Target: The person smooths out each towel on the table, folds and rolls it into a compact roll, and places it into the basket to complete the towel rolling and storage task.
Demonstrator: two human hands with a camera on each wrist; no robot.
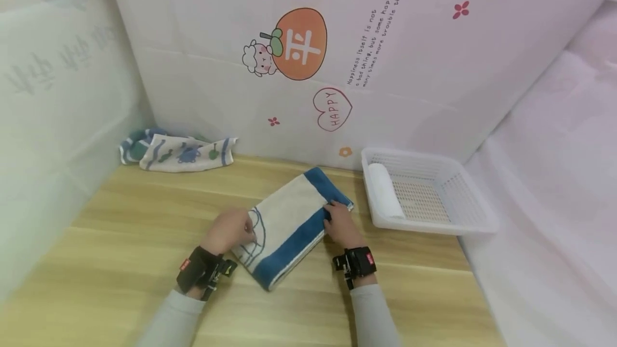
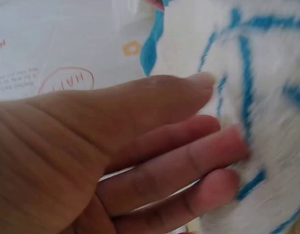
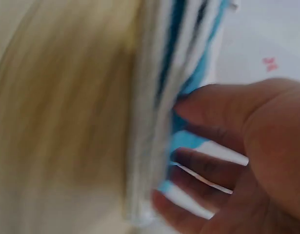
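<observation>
A folded towel [image 1: 290, 216], cream with blue bands and a blue line drawing, lies slantwise on the table. My left hand [image 1: 229, 230] is at its left end, over the drawing. In the left wrist view its thumb stands apart from loosely bent fingers [image 2: 174, 168], with nothing seen between them. My right hand [image 1: 343, 226] touches the blue band at the towel's right edge. The right wrist view shows the stacked layers of that edge [image 3: 150, 131], with the thumb and spread fingers against it; what lies under the fingertips is hidden.
At the back left, a patterned small towel [image 1: 188, 154] is heaped against the wall. A white plastic basket [image 1: 434, 226] stands on the right, holding a white roll [image 1: 385, 191]. Printed sheeting [image 1: 217, 68] walls in the wooden table [image 1: 270, 320].
</observation>
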